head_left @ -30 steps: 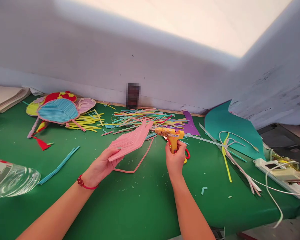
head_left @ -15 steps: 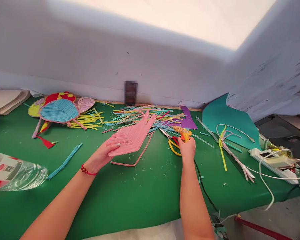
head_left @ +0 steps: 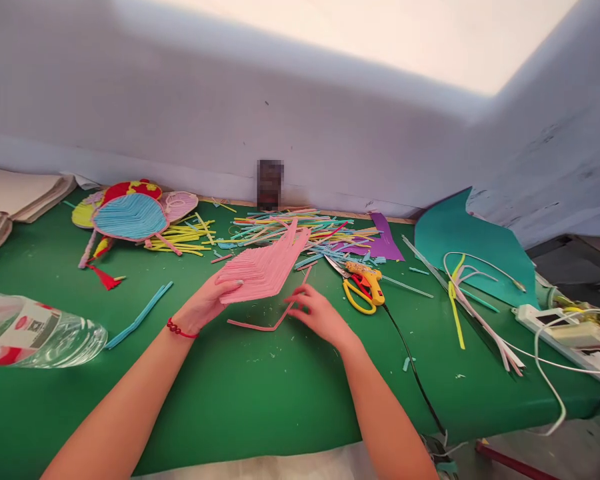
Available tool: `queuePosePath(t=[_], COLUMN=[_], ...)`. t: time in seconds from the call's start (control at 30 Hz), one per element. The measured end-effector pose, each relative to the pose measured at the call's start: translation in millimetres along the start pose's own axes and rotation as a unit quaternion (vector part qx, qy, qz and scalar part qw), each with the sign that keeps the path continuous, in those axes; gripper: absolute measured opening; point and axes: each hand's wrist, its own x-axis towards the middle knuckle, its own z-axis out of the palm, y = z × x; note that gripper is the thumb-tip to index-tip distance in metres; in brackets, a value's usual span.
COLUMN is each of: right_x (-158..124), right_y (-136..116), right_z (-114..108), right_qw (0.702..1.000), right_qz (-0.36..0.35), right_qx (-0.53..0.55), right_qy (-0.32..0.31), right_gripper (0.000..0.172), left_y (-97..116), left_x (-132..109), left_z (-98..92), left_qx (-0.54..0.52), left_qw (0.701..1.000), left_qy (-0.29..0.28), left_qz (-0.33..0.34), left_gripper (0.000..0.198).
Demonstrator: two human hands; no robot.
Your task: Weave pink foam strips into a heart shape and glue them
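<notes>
My left hand [head_left: 207, 303] is closed on the lower left end of a pink panel [head_left: 263, 263] built from bent pipe cleaners in rows, and holds it above the table. My right hand [head_left: 320, 315] hovers over a bent pink pipe cleaner [head_left: 253, 326], fingers apart; whether a fingertip touches it I cannot tell. An orange-yellow glue gun [head_left: 373, 283] lies by the yellow-handled scissors [head_left: 359, 298], partly covering them. Its black cord runs down to the table's front edge.
Loose pipe cleaners [head_left: 250, 230] are heaped behind the panel. A blue-faced fan-like craft [head_left: 130, 217] stands at back left, a water bottle [head_left: 40, 331] lies at left. At right are a green sheet [head_left: 473, 247] and a white power strip [head_left: 563, 340] with cables.
My right hand has let go of the glue gun, leaving it on the table, and has moved left to the bent pink pipe cleaner. My left hand still holds the panel.
</notes>
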Motion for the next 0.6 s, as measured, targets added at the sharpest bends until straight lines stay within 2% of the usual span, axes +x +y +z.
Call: queuePosePath(t=[0.1,0.23,0.47,0.6], right_x=[-2,-4,-9,-16], right_y=[-10,-5,-7,-16], right_z=[8,1,-19,-29], right_qw=[0.996,0.991,0.976,0.972], right_qz=[0.002,0.0,0.021,0.008], right_qx=[-0.005,-0.01,-0.003,0.025], right_qy=[-0.087,-0.134,-0.216,-0.234], right_gripper=[0.021,0.01,0.015,0.012], left_y=[-3,-10,-19,-22], left_x=[4,10,15,17], left_z=[-3.1,-10.2,-13.0,-13.2], left_qx=[0.008,0.007,0.034,0.065], left_qw=[1.0,1.0,0.998,0.994], left_qy=[0.008,0.008,-0.042,-0.058], left_qz=[-0.003,-0.012,-0.045,-0.065], left_gripper=[0.046,0.045,0.058,0.061])
